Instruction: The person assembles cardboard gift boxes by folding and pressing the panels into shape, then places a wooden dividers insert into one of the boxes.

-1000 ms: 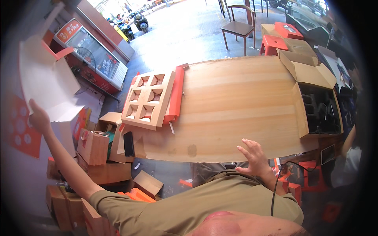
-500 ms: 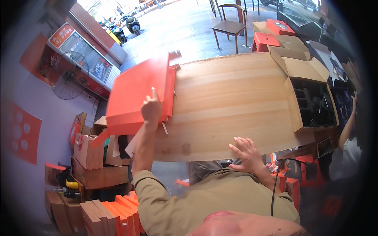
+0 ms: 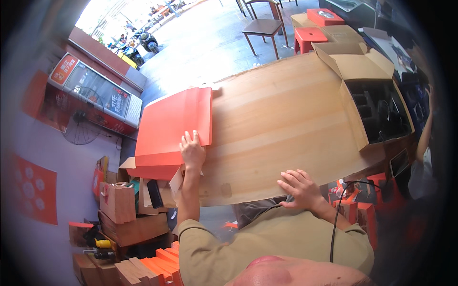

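Observation:
A flat red folded cardboard piece (image 3: 167, 119) lies at the left end of the wooden table (image 3: 276, 119). My left hand (image 3: 192, 150) rests on it near its right edge, fingers apart and pointing away from me. Whether one sheet or several lie under that hand, I cannot tell. A small pale flap (image 3: 176, 180) sticks out beside my left wrist. At the table's near edge my right hand (image 3: 301, 190) lies with its fingers spread on the wood, holding nothing.
An open cardboard box (image 3: 377, 107) with black items stands at the table's right end. Stacked cartons (image 3: 133, 229) and orange-red boxes (image 3: 164, 262) fill the floor at lower left. A black cable (image 3: 334, 224) hangs near my right arm. Beyond are a chair (image 3: 262, 27) and red stool (image 3: 310, 35).
The red piece has settled flatter on the table, its raised far corner down. My left hand has gone from a pointing finger to spread fingers on it. My right hand stays in place.

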{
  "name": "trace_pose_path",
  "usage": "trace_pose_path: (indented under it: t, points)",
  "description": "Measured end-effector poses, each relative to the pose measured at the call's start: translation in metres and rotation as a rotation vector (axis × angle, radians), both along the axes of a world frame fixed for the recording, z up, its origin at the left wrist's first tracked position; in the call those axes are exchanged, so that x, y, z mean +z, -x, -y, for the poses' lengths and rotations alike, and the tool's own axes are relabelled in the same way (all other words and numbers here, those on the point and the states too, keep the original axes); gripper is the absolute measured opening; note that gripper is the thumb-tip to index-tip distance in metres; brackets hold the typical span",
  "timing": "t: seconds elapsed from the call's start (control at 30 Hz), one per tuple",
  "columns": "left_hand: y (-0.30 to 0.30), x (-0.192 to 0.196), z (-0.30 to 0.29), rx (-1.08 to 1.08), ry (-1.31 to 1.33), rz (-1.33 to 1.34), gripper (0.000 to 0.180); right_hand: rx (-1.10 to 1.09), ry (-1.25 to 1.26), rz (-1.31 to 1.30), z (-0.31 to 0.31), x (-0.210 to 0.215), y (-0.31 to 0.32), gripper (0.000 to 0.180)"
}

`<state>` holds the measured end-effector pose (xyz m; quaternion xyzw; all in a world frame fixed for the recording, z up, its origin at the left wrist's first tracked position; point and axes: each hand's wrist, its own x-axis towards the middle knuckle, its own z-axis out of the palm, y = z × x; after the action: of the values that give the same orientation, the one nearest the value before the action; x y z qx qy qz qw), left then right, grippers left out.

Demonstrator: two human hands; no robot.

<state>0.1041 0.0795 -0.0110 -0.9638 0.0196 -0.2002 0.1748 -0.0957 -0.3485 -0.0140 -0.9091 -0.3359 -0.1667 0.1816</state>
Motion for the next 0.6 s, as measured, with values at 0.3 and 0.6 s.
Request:
trace_pose_path:
  t: [0.3,0.6]
  points:
    - [0.023,0.010,0.047,0.028,0.181,-0.080,0.080,0.043,-0.052,-0.014,0.005,0.007,0.001,0.069]
    - [0.029,0.029,0.046,0.199,0.246,-0.113,0.089,0.058,-0.121,0.078,0.007,-0.019,0.005,0.062]
